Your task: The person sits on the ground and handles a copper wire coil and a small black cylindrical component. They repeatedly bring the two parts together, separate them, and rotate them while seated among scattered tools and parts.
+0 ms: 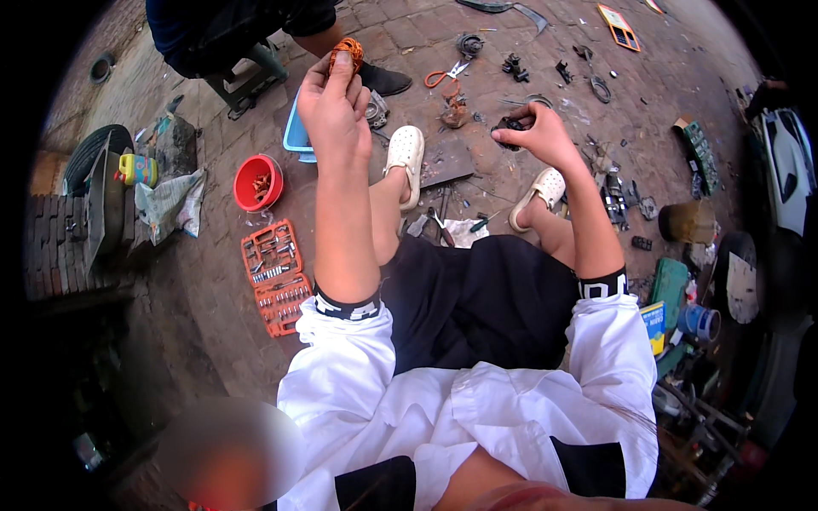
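Note:
My left hand [334, 106], raised ahead of me, pinches a coil of orange-copper wire [348, 51] between thumb and fingers. To the right, my right hand [545, 134] is closed on a small black part [509, 130], whose exact kind I cannot make out. Scissors with orange handles [446, 75] lie on the bricks between and beyond my hands. Near them sits a rounded part with copper-coloured windings [454, 113]. A dark flat plate [445, 170] rests between my feet, with pliers [443, 228] and a screwdriver [486, 222] closer to me.
A red bucket [241, 183] with copper-coloured pieces inside, a blue basin [297, 136] and an orange socket set [277, 277] stand at left. Another person's shoe [385, 79] is just beyond my left hand, by a stool [256, 77]. Metal parts and a rusty can [688, 221] lie at right.

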Demonstrator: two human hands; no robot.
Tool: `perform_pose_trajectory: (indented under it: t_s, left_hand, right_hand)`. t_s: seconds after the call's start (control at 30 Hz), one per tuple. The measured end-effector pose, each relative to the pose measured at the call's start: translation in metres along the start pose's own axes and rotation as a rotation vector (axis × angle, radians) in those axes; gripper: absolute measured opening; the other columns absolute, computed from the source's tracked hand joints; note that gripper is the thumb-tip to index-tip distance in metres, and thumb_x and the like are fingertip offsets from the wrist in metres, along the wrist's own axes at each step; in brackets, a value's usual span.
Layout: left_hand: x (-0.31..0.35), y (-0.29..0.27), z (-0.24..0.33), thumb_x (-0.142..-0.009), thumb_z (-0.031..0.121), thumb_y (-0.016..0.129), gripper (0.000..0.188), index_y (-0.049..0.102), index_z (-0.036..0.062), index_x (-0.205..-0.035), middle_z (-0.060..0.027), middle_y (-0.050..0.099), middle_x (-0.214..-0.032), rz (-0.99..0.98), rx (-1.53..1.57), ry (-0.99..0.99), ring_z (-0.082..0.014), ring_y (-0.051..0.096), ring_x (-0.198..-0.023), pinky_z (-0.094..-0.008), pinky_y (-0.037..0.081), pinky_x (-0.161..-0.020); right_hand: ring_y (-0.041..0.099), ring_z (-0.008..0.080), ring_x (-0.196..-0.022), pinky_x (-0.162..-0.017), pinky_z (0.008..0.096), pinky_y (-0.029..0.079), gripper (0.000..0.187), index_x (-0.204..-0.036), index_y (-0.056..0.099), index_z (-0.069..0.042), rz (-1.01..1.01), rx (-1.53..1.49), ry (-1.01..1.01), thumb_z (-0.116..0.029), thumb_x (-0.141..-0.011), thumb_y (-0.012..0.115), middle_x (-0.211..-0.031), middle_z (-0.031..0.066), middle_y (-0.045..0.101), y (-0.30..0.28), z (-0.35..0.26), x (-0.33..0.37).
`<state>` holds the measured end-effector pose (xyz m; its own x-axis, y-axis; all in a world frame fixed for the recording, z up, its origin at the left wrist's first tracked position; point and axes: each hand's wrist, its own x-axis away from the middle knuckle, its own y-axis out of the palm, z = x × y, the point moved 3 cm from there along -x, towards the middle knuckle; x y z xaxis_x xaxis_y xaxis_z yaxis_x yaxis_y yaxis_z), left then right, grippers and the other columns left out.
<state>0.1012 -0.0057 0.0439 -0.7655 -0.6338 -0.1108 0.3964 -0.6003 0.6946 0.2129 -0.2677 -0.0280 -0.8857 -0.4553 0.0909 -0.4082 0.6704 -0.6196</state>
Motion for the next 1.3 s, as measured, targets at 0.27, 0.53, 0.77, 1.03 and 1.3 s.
perform_pose_trajectory:
  t_s: [0.27,0.53,0.77,1.03,1.3]
  left_hand:
    - [-0.005,-0.008,0.005,-0.086,0.005,0.06,0.019,0.049,-0.0062,-0.098,-0.0033,0.052,-0.072,0.035,-0.05,0.044,-0.0024,0.032,-0.045,-0.0186,0.022,-0.038]
    - [-0.009,-0.019,0.013,-0.088,0.006,0.058,0.014,0.053,-0.003,-0.097,-0.0011,0.05,-0.07,0.082,-0.089,0.064,-0.0028,0.031,-0.046,-0.0182,0.023,-0.039]
    - [-0.015,-0.023,0.017,-0.085,0.005,0.061,0.018,0.05,-0.0046,-0.095,-0.0013,0.05,-0.067,0.094,-0.096,0.173,-0.0023,0.032,-0.044,-0.0196,0.021,-0.038]
    - [-0.009,-0.021,0.031,-0.087,0.003,0.058,0.015,0.049,-0.0047,-0.096,-0.0015,0.05,-0.069,0.054,-0.032,0.268,-0.002,0.03,-0.046,-0.0197,0.021,-0.04]
    - [-0.002,-0.004,0.024,-0.088,0.006,0.058,0.012,0.053,-0.003,-0.095,-0.0018,0.05,-0.072,-0.002,-0.015,0.222,-0.0042,0.029,-0.047,-0.0197,0.022,-0.04]
  right_hand:
    - [0.058,0.0177,-0.095,-0.087,0.0283,0.044,0.049,-0.108,0.059,0.006,0.021,-0.46,0.008,-0.027,-0.075,0.073,-0.1,0.0102,0.062,-0.013,-0.003,-0.002]
    - [0.054,0.0228,-0.111,-0.096,0.0334,0.041,0.061,-0.128,0.042,0.007,-0.253,-0.99,-0.276,-0.019,-0.078,0.067,-0.123,0.0172,0.053,-0.039,-0.023,0.02]
    - [0.053,0.0288,-0.113,-0.097,0.0382,0.042,0.07,-0.126,0.041,0.01,-0.561,-0.92,-0.342,-0.021,-0.072,0.073,-0.12,0.0196,0.054,-0.043,-0.025,0.039]
    - [0.058,0.0196,-0.1,-0.089,0.0327,0.045,0.058,-0.118,0.05,0.003,-0.652,-0.13,-0.298,-0.021,-0.071,0.076,-0.105,0.0132,0.06,-0.019,-0.034,0.045]
    - [0.061,0.0168,-0.068,-0.065,0.0294,0.048,0.055,-0.086,0.064,0.005,0.001,0.051,-0.086,-0.041,-0.062,0.079,-0.074,0.0107,0.064,-0.019,0.005,0.005]
